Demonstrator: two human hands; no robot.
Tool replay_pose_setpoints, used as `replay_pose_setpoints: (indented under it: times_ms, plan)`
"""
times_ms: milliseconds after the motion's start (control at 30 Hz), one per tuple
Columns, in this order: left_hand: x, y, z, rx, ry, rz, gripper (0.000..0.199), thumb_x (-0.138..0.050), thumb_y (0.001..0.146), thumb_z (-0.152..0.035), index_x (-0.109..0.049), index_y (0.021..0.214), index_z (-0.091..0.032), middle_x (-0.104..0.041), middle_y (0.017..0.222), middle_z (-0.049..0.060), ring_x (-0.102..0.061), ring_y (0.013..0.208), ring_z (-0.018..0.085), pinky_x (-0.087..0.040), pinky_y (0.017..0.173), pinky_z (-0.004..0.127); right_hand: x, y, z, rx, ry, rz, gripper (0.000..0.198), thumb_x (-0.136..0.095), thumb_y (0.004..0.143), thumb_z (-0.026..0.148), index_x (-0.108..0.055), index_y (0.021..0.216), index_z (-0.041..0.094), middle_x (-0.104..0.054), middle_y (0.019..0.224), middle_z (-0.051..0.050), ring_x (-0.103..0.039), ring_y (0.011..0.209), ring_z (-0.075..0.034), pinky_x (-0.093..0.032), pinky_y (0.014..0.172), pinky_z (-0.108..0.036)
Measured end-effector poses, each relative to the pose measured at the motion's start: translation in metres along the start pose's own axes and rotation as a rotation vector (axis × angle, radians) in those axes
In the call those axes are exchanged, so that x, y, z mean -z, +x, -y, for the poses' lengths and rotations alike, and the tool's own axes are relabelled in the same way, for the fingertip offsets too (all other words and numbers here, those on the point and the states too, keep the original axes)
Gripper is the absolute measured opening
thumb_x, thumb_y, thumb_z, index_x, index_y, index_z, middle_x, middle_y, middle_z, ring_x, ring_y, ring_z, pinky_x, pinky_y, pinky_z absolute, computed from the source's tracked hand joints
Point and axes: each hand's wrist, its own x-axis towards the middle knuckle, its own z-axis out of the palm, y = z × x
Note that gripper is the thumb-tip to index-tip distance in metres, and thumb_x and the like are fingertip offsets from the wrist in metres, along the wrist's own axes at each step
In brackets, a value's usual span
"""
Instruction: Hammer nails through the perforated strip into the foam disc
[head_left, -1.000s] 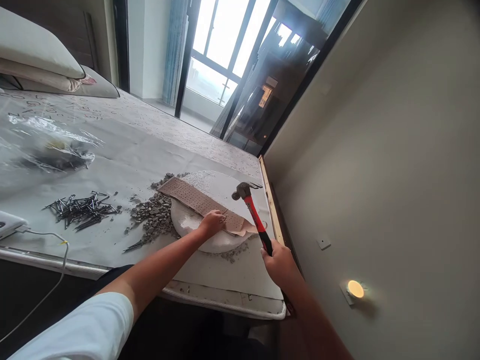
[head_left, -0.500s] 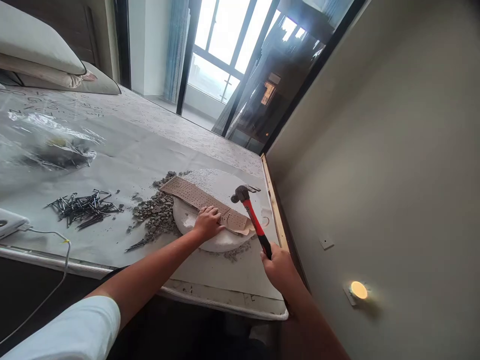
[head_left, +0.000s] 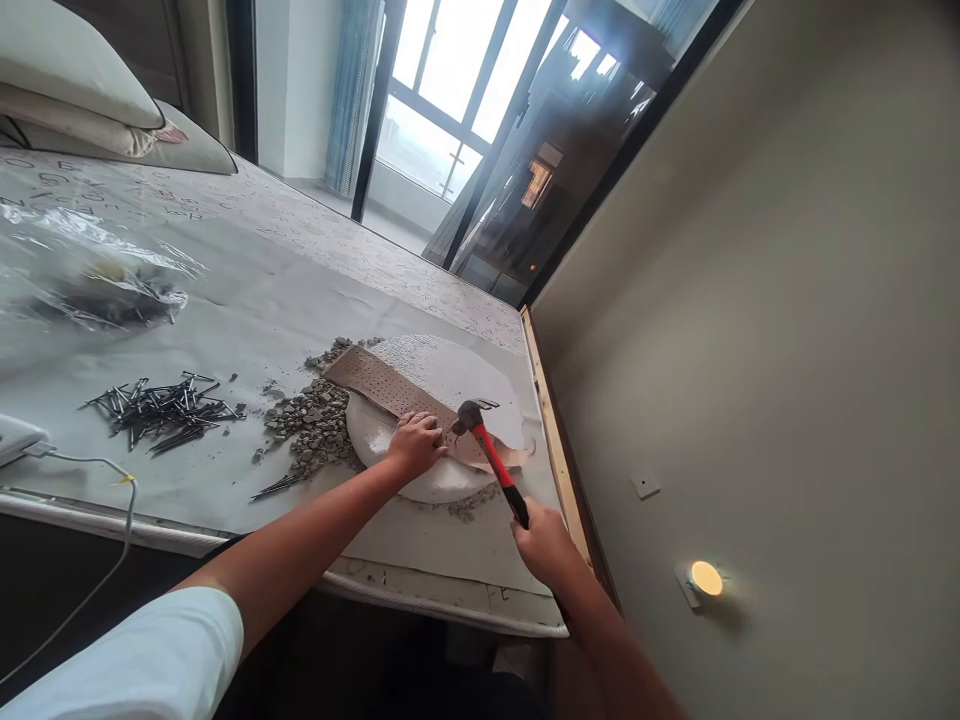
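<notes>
My right hand (head_left: 546,540) is wrapped round the black grip of a claw hammer (head_left: 495,455) with a red handle. The hammer's head is low over a brown strip (head_left: 390,383) dotted with small holes, just right of my left fingertips. My left hand (head_left: 416,442) rests on the strip's near edge with its fingers curled together; whatever they pinch is too small to make out. Beneath the strip lies a thick white round slab (head_left: 469,370), foam-like, with a rough, pitted far side. The strip's right end is curled and ragged.
Grey gravel (head_left: 311,430) is heaped against the slab's left side. Farther left lie a pile of nails (head_left: 169,410) and a clear plastic bag (head_left: 97,280) with dark contents. A white power strip (head_left: 19,438) trails a cable. A wooden edge (head_left: 555,430) and wall bound the right.
The hammer has come down and left, its head now over the strip close to my left fingers. My left hand stays in place on the strip.
</notes>
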Motion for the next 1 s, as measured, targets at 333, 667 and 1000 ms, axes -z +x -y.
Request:
replay_pose_setpoints:
  times_ms: [333,667,1000]
  plan:
    - [-0.001,0.001,0.002,0.045,-0.069,-0.020,0.022,-0.061,0.074,-0.037,-0.068,0.089,-0.023,-0.063,0.112,0.007,-0.048,0.115,0.025,-0.026,0.103,0.042,0.004,0.003,0.003,-0.035,-0.025,-0.055,0.012,-0.048,0.079,0.019,-0.059,0.082,0.015,-0.060,0.072,-0.006,-0.055,0.064,-0.016,-0.037,0.056,-0.024]
    - [0.001,0.003,0.003,0.063,-0.071,0.007,0.026,-0.060,0.075,-0.038,-0.067,0.094,-0.022,-0.061,0.117,0.009,-0.048,0.116,0.026,-0.026,0.103,0.042,0.008,0.004,0.005,0.014,-0.050,-0.148,0.014,-0.047,0.081,0.019,-0.059,0.086,0.016,-0.061,0.074,-0.006,-0.055,0.066,-0.016,-0.036,0.057,-0.023]
    - [-0.001,0.002,0.004,0.062,-0.105,-0.012,0.021,-0.059,0.075,-0.035,-0.068,0.090,-0.023,-0.062,0.114,0.007,-0.050,0.114,0.025,-0.026,0.104,0.043,0.033,0.010,0.017,0.067,-0.104,-0.144,0.013,-0.046,0.081,0.021,-0.058,0.085,0.017,-0.059,0.070,-0.004,-0.050,0.060,-0.014,-0.034,0.055,-0.023]
